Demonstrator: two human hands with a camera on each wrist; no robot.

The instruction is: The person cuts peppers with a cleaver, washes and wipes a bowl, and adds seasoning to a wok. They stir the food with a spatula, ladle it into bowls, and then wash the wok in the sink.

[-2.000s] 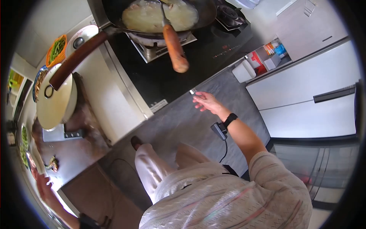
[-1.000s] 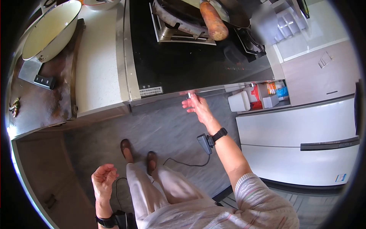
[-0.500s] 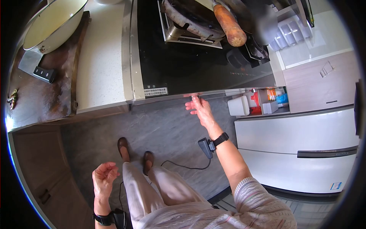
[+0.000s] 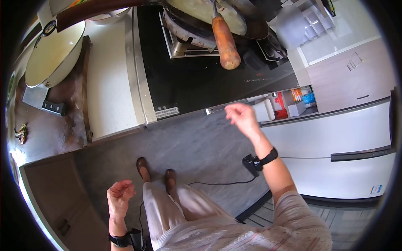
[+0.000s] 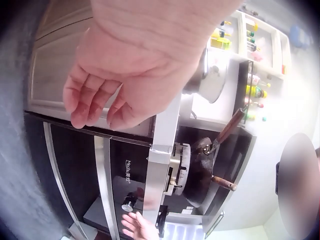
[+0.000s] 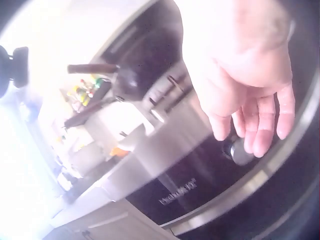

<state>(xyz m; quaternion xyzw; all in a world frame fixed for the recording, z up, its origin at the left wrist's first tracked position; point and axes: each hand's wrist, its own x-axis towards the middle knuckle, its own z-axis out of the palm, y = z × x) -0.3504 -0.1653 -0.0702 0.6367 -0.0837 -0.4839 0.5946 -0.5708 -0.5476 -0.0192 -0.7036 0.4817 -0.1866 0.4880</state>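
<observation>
My right hand (image 4: 243,119) hangs in front of the cooktop's front edge, fingers loosely bent and holding nothing. A round silver stove knob (image 5: 128,202) on the front panel stands just beyond its fingertips in the left wrist view. In the right wrist view the fingers overlap that knob (image 6: 241,151). My left hand (image 4: 120,197) hangs idle beside the legs, its fingers loosely curled around nothing. On the burner sits a wok (image 4: 256,26) of pale, cloudy liquid, with a wooden-handled utensil (image 4: 226,44) standing in it; its head is hidden in the liquid.
The wok's long wooden handle (image 4: 96,10) reaches left over a cream enamel basin (image 4: 54,54). A cleaver (image 4: 44,103) lies on the dark cutting board (image 4: 63,129). An open drawer (image 4: 289,119) juts out at right, beside the white fridge (image 4: 305,138). A cable (image 4: 222,183) trails from the right wrist.
My right hand has drawn back rightward from the stove knob. My left hand came from over the counter at left to hang beside the legs. The head view has shifted.
</observation>
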